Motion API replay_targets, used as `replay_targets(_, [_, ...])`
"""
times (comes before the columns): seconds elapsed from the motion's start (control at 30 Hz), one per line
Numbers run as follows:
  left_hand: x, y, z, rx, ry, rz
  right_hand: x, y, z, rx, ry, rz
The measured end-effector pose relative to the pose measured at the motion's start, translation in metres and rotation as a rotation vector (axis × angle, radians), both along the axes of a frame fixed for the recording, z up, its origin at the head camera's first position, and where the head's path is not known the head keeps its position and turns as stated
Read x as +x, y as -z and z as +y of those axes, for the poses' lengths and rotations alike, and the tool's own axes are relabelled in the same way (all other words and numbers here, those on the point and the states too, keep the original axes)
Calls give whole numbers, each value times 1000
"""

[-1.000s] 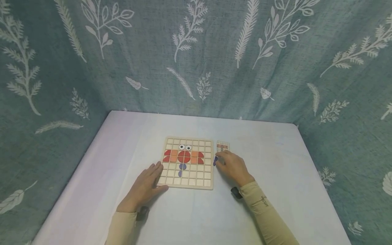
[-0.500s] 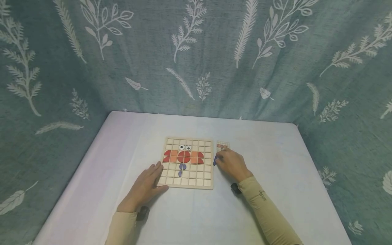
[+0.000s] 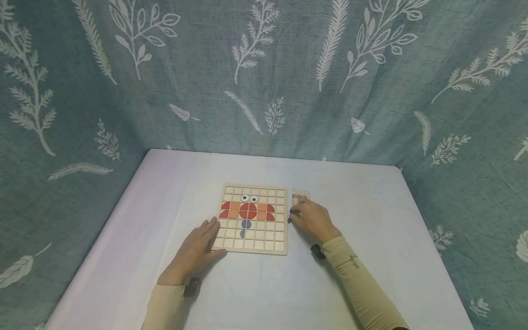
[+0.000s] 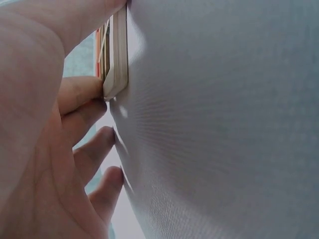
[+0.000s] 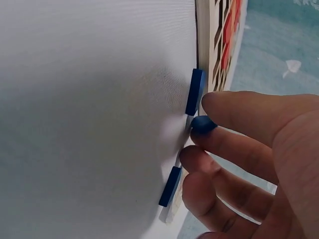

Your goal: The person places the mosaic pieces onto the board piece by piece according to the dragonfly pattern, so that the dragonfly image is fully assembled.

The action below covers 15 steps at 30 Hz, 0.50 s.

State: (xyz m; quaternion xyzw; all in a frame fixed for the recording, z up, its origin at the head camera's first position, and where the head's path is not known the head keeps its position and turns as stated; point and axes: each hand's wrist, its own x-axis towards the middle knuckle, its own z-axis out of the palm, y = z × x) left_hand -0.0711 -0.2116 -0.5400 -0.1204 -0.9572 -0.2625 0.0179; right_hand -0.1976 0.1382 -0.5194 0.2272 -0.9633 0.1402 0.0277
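Observation:
A square wooden grid board [image 3: 266,251] lies on the table, with red, orange, blue and eye-patterned tiles set in its cells. My left hand [image 3: 194,252] rests at its near left corner, fingers fairly straight, thumb along the front edge and fingertips touching the left side. Just right of the board, my right hand [image 3: 315,222] pinches a small blue tile [image 5: 203,124] between thumb and index finger. Close by on the table lie another blue tile [image 5: 195,92], near the board's edge, and a further blue tile [image 5: 171,186], beneath the other fingers.
A small card [image 3: 300,194] printed with a grid pattern lies beyond my right fingertips, partly covered by them. The white table [image 3: 350,183] backs onto a green leaf-patterned curtain [image 3: 264,91], which also hangs along both sides.
My right fingers have shifted slightly toward the card and curled in over the blue tiles, now covering part of the card. The left hand and the board have stayed put.

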Motion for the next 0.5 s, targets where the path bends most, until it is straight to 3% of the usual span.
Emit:
replay_targets(0.33, [0,0,1,3,-6,-40,-4,-3,1,21,-29,-29])
replay_targets(0.5, [0,-2,2,7,-7,-39,-5,-5,7,-8,-93,-80])
